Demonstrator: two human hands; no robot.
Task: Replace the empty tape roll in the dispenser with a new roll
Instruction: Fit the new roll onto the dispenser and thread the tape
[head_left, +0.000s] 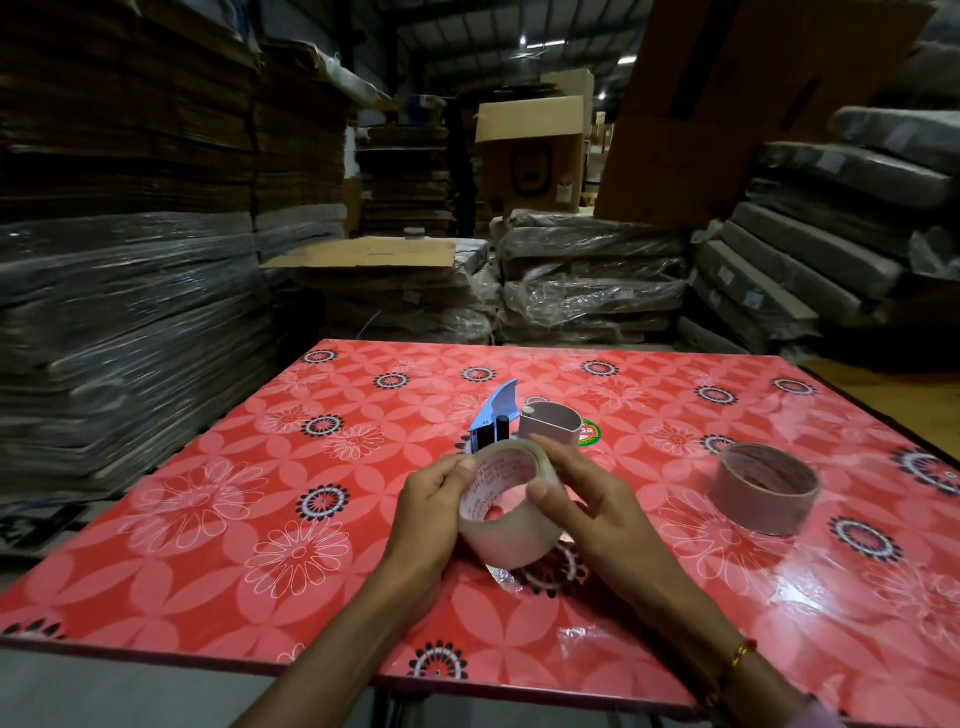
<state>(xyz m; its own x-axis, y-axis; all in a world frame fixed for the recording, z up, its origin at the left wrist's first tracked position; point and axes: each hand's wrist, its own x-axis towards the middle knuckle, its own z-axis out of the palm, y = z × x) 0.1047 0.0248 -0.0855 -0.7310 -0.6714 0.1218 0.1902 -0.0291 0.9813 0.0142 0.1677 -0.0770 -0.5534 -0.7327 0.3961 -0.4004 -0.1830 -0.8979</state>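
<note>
Gripping a pale, full roll of clear tape (511, 512) above the red flower-patterned table (208, 519), the left hand (428, 512) curled round its left side while the right hand (576, 499) pinched its right rim with thumb and fingers. Just beyond stood the blue plastic tape dispenser (493, 421). A bare brown cardboard core (763, 488) sat well apart, right.
</note>
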